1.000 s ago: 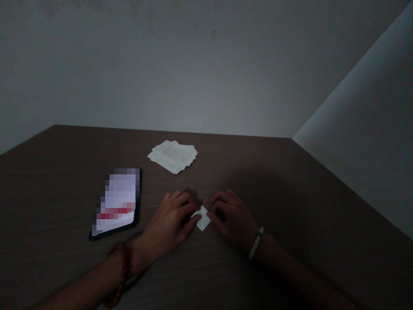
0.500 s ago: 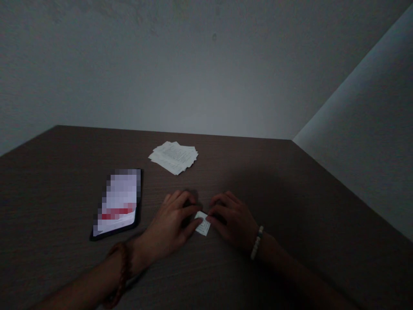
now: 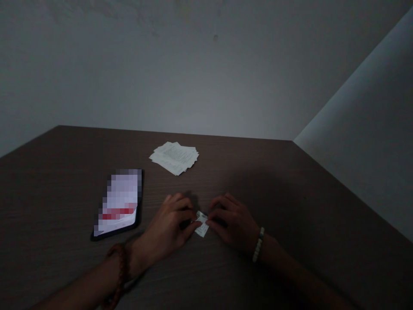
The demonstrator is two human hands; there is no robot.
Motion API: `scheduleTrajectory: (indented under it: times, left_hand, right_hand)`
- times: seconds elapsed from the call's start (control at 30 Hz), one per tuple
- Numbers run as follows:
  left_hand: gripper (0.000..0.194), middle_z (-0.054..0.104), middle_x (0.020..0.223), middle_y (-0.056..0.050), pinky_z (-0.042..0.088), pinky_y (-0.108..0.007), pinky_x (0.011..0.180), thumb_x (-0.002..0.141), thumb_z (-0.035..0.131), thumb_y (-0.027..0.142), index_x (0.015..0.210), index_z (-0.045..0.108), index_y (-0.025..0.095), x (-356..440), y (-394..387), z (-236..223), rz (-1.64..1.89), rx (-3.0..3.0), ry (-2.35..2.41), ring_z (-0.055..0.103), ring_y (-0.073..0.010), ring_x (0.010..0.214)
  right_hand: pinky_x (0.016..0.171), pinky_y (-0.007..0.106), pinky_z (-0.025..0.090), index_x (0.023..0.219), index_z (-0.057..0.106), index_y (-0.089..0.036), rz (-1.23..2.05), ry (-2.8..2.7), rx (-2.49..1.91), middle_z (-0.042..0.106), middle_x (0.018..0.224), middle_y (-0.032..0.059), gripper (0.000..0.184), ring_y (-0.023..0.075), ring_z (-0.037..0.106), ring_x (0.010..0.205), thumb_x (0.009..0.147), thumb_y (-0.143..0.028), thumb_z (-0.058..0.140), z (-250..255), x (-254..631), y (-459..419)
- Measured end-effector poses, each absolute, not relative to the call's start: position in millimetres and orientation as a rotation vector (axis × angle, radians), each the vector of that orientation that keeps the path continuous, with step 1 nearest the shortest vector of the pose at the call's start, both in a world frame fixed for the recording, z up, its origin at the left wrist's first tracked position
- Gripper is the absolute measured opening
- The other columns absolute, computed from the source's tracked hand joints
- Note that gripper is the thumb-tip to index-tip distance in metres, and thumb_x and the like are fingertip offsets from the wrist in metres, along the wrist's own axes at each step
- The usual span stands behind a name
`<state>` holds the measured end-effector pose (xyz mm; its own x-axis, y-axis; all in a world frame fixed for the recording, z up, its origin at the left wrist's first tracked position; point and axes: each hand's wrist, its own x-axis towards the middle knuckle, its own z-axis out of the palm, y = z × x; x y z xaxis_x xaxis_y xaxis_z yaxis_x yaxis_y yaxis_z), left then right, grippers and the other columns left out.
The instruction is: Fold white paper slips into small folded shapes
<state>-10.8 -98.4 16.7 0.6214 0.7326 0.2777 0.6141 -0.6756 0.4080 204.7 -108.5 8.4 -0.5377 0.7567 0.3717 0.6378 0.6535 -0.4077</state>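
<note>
A small piece of printed white paper (image 3: 201, 229), partly folded, is between my two hands just above the brown table. My left hand (image 3: 176, 219) pinches its left edge between thumb and fingers; a reddish-brown bead bracelet circles that wrist. On the opposite edge, the thumb and index finger of my right hand (image 3: 227, 218) close on the paper, with a pale bead bracelet at the wrist. The fingertips hide parts of the paper, so its exact folds cannot be made out.
To the left lies a phone or tablet (image 3: 119, 200) with a lit, blurred screen. Farther back, a loose stack of printed paper sheets (image 3: 176, 157) rests on the table (image 3: 258, 155). A grey wall (image 3: 193, 86) rises behind, and another stands at the right.
The paper between my fingers has shifted from a flatter square to a more creased shape, its printed pattern now different. Both hands have stayed nearly in place.
</note>
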Motion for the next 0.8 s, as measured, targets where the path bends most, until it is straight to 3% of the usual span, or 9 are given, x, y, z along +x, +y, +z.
scheduleTrajectory:
  times: [0.53,0.8]
  left_hand:
    - [0.017,0.058,0.087,-0.002,0.033,-0.038,0.077,0.084,0.057,0.028,0.070,0.058,0.019,-4.1,-98.0,16.1,0.590,2.409,1.252,0.046,-0.0227,0.089]
    - [0.013,0.057,0.095,-0.004,0.035,-0.038,0.077,0.084,0.059,0.031,0.094,0.062,0.023,-6.5,-98.1,13.5,0.648,2.434,1.279,0.047,-0.0232,0.091]
  right_hand:
    - [0.081,0.033,0.045,0.076,0.059,-0.018,0.327,-2.320,-1.254,0.058,0.098,0.0052,0.009,0.0193,0.050,0.093,0.082,-0.023,0.063,11.9,194.9,-107.4]
    - [0.082,0.033,0.043,0.073,0.061,-0.019,0.312,-2.252,-1.276,0.058,0.096,0.0038,0.009,0.0184,0.051,0.091,0.078,-0.023,0.066,9.2,193.9,-107.9]
